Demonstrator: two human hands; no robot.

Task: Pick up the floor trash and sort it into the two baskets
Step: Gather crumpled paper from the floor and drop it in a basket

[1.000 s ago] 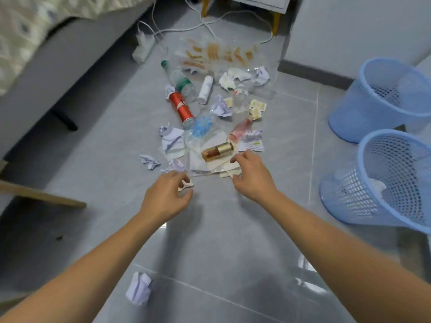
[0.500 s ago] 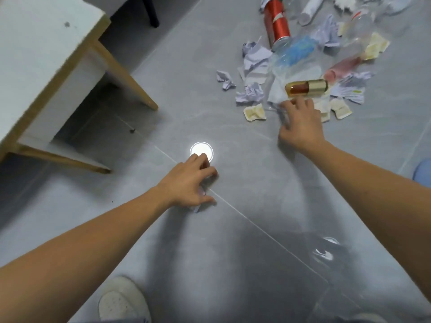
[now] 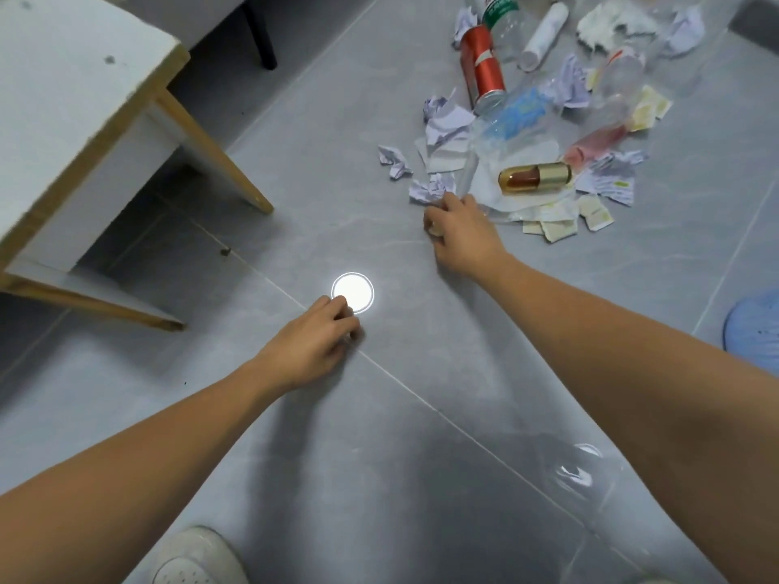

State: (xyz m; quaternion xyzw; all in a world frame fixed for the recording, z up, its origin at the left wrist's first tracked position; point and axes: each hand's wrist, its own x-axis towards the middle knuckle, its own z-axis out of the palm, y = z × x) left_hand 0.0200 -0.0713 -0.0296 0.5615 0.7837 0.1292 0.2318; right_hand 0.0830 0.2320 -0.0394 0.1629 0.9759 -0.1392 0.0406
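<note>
Trash lies in a pile on the grey tile floor at the upper right: a red can (image 3: 482, 65), an amber bottle with a gold cap (image 3: 535, 179), clear plastic bottles (image 3: 518, 111), a white tube (image 3: 543, 31), crumpled paper (image 3: 430, 189) and beige scraps (image 3: 556, 229). My right hand (image 3: 459, 233) rests at the near edge of the pile, closed on a small beige paper scrap (image 3: 434, 229). My left hand (image 3: 320, 339) is down on the floor nearer to me, fingers curled shut over a crumpled paper that is almost fully hidden. Only the edge of one blue basket (image 3: 754, 326) shows at the right.
A white table with wooden legs (image 3: 84, 99) stands at the left, and a dark furniture leg (image 3: 263, 40) behind it. A bright ceiling-light reflection (image 3: 353, 292) shines on the floor by my left hand. My white shoe (image 3: 198, 558) is at the bottom.
My right hand slid left from beside the amber bottle and closed on the beige scrap that lay on the floor. My left hand's fingers curled tighter over the crumpled paper.
</note>
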